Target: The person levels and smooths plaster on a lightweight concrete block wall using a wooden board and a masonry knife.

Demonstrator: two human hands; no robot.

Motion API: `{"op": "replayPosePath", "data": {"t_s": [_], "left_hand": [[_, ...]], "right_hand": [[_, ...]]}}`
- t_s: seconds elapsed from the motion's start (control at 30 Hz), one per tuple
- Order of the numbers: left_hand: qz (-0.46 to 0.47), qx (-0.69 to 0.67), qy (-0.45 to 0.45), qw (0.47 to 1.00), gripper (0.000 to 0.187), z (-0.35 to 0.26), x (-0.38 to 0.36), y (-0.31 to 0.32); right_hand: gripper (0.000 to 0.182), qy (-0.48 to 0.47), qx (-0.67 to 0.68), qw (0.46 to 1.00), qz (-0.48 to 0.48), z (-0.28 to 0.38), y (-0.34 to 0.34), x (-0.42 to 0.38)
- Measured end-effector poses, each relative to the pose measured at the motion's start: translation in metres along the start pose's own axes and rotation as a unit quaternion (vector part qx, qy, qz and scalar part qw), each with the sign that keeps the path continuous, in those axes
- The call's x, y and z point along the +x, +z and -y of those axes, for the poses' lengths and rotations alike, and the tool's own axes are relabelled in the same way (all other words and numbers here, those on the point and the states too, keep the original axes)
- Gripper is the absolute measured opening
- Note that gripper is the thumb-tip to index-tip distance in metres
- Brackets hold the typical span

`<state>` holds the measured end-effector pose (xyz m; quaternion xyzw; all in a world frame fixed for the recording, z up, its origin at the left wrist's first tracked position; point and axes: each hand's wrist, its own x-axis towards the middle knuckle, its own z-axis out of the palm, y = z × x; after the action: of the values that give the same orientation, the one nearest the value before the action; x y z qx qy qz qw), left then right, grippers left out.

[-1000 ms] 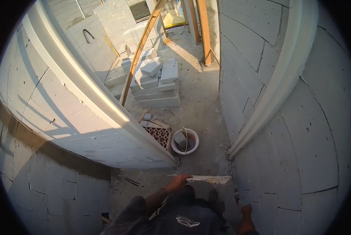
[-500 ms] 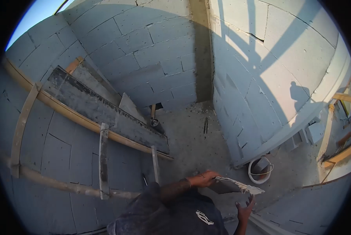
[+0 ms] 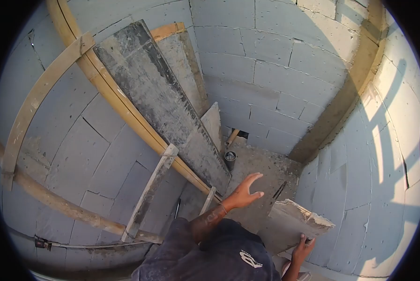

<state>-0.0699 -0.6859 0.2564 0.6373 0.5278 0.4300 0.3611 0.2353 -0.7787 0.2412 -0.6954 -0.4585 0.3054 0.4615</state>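
A flat grey board (image 3: 292, 219) with a pale, ragged broken edge is held low on the right, in front of my body. My right hand (image 3: 303, 249) grips its near edge, thumb on the upper face. Most of the board's underside is hidden. My left hand (image 3: 242, 193) is off the board, reaching forward over the floor with thumb and fingers spread. Nothing is in it. Beyond it, a small dark can (image 3: 230, 157) stands on the floor by the wall.
A wooden ladder (image 3: 149, 189) leans along the left. Behind it, a long dark-stained panel (image 3: 146, 79) rests against the block wall (image 3: 247, 51). A wooden handle (image 3: 232, 136) sticks up near the can. A concrete column (image 3: 334, 110) fills the corner, with another block wall (image 3: 360, 168) right.
My left hand has let go of the board and moved forward, opening. My right hand, open before, now grips it. The board has turned to show its face. The view has swung left.
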Motion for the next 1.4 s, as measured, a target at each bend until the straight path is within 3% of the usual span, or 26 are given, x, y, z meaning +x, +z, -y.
{"op": "replayPosePath", "data": {"t_s": [0.03, 0.1, 0.17, 0.3, 0.33, 0.4, 0.43, 0.5, 0.53, 0.57, 0.63, 0.77, 0.97, 1.1, 1.13, 1.27, 1.4], "left_hand": [[-0.143, -0.004, -0.040, 0.989, 0.057, 0.011, 0.015, -0.022], [-0.395, -0.032, -0.086, 0.914, 0.056, 0.030, 0.041, -0.070], [-0.521, 0.070, -0.091, 0.846, 0.061, 0.041, 0.055, -0.116], [-0.655, 0.128, -0.254, 0.700, 0.090, 0.055, 0.072, -0.168], [-0.653, 0.130, -0.258, 0.700, 0.090, 0.060, 0.075, -0.172], [-0.689, 0.135, -0.324, 0.634, 0.100, 0.065, 0.081, -0.182], [-0.694, 0.138, -0.325, 0.628, 0.100, 0.072, 0.085, -0.189], [-0.771, 0.077, -0.333, 0.537, 0.107, 0.096, 0.087, -0.202], [-0.786, 0.117, -0.355, 0.493, 0.102, 0.107, 0.087, -0.211], [-0.792, 0.119, -0.356, 0.482, 0.102, 0.114, 0.085, -0.216], [-0.853, 0.045, -0.202, 0.479, 0.088, 0.115, 0.083, -0.225], [-0.854, 0.059, -0.217, 0.468, 0.072, 0.140, 0.074, -0.251], [-0.895, 0.183, -0.205, 0.352, 0.066, 0.140, 0.085, -0.240], [-0.882, 0.116, -0.247, 0.385, 0.070, 0.120, 0.091, -0.227], [-0.872, 0.165, -0.206, 0.411, 0.073, 0.121, 0.090, -0.226], [-0.866, 0.096, -0.166, 0.462, 0.068, 0.130, 0.081, -0.234], [-0.870, 0.086, -0.177, 0.453, 0.068, 0.137, 0.080, -0.242]], "right_hand": [[0.035, -0.011, 0.068, 0.997, 0.025, 0.008, 0.010, 0.017], [0.035, -0.031, 0.057, 0.997, 0.040, 0.014, 0.026, 0.051], [0.034, -0.050, 0.046, 0.996, 0.052, 0.022, 0.047, 0.082], [0.037, -0.075, 0.060, 0.995, 0.037, 0.040, 0.087, 0.146], [0.038, -0.077, 0.070, 0.993, 0.048, 0.042, 0.098, 0.162], [0.040, -0.055, 0.072, 0.995, 0.052, 0.046, 0.120, 0.190], [0.042, -0.038, 0.078, 0.995, 0.053, 0.047, 0.133, 0.207], [0.044, -0.036, 0.096, 0.992, 0.077, 0.041, 0.160, 0.239], [0.045, -0.034, 0.110, 0.989, 0.091, 0.042, 0.170, 0.254], [0.045, -0.036, 0.110, 0.988, 0.105, 0.047, 0.180, 0.270], [0.045, -0.052, 0.118, 0.980, 0.152, 0.062, 0.198, 0.295], [0.045, -0.081, 0.159, 0.959, 0.222, 0.080, 0.240, 0.357], [0.045, -0.086, 0.181, 0.933, 0.297, 0.111, 0.311, 0.407], [0.043, -0.102, 0.142, 0.947, 0.271, 0.121, 0.333, 0.401], [0.041, -0.112, 0.110, 0.949, 0.275, 0.121, 0.331, 0.395], [0.034, -0.142, 0.034, 0.966, 0.214, 0.100, 0.326, 0.366], [0.032, -0.165, 0.023, 0.970, 0.178, 0.065, 0.344, 0.384]]}}
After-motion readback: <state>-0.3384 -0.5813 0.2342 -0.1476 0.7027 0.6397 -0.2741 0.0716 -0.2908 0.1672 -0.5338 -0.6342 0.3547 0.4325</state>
